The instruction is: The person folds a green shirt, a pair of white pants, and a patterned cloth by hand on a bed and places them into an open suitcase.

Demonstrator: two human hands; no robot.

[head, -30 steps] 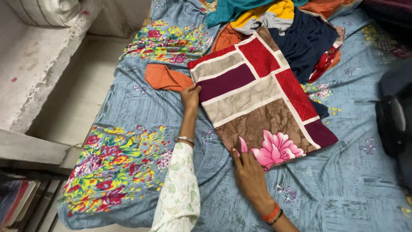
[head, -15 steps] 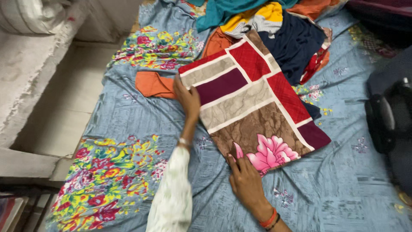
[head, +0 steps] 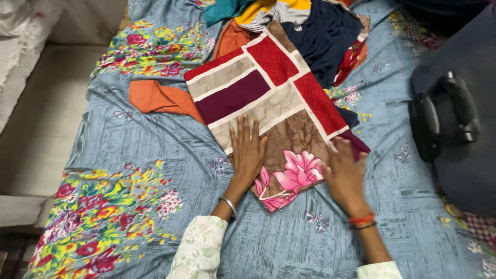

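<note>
A folded patchwork cloth (head: 263, 98) in red, maroon, beige and brown, with a pink flower print, lies flat on a blue floral bedsheet (head: 155, 144). My left hand (head: 247, 150) rests flat on the cloth's near left edge, fingers spread. My right hand (head: 345, 173) lies palm down over the cloth's near right corner, fingers apart and a little blurred. Neither hand grips anything. Both wrists wear bangles, and a white leaf-print sleeve covers my left forearm.
An orange garment (head: 160, 98) lies left of the cloth. A heap of teal, yellow, striped, navy and red clothes (head: 315, 31) sits beyond it. A dark bag with a black handle (head: 449, 119) is at the right. The bed's left edge meets a pale floor (head: 41, 119).
My left hand slid from the cloth's far left edge down to its near edge. My right hand moved from the flower corner across to the right corner. The view shifted right.
</note>
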